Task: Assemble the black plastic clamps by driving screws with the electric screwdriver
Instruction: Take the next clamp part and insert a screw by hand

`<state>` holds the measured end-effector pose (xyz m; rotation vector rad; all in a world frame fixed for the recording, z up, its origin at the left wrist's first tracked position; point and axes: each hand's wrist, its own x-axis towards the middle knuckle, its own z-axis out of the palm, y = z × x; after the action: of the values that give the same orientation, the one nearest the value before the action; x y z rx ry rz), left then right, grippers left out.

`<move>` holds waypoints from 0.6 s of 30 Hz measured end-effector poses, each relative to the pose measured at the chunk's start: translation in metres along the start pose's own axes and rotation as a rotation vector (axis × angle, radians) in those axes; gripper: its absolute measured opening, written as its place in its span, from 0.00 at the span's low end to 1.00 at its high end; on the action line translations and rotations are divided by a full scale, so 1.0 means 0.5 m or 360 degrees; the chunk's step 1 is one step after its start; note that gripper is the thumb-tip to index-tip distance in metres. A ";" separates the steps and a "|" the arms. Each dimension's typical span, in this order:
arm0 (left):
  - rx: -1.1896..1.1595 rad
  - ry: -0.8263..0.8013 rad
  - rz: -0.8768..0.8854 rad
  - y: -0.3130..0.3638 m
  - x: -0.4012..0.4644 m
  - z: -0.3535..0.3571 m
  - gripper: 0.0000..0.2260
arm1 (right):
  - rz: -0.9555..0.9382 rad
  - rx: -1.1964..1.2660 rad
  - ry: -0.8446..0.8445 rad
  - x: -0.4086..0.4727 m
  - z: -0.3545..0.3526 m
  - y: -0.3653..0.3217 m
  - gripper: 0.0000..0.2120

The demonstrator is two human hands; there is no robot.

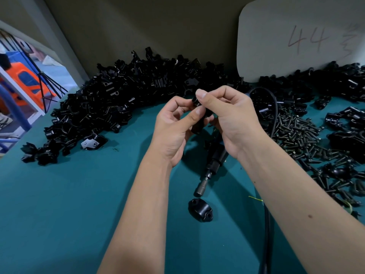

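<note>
1. The black clamp piece [199, 113] sits raised above the green table [59, 204], pinched between both my hands
2. My left hand [173, 131] curls its fingers around the lower side of it; my right hand [227, 117] nips the top with thumb and forefinger
3. The electric screwdriver [211, 167] lies on the table under my hands, tip toward me, with a loose clamp half [200, 210] just beside its tip
4. A screw heap [296, 135] lies to the right, a pile of clamp parts [118, 95] behind
</note>
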<state>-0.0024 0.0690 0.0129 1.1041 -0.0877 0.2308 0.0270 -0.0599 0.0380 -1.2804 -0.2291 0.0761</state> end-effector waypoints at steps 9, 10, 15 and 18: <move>-0.0508 0.0042 -0.0191 0.019 -0.007 -0.017 0.06 | 0.0051 0.0003 -0.0157 -0.001 -0.006 0.003 0.09; -0.0546 0.0046 -0.0209 0.019 -0.009 -0.016 0.06 | 0.0064 0.0011 -0.0153 0.000 -0.007 0.002 0.08; -0.0594 0.0025 -0.0232 0.016 -0.012 -0.011 0.03 | 0.0132 0.0057 -0.0091 0.009 -0.013 -0.003 0.03; -0.0576 0.0045 -0.0254 0.011 -0.012 -0.007 0.03 | 0.0109 0.0018 -0.0063 0.008 -0.018 -0.004 0.03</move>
<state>-0.0097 0.0739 0.0152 0.7428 -0.0143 0.0820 0.0328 -0.0684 0.0381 -1.2763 -0.2187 0.1611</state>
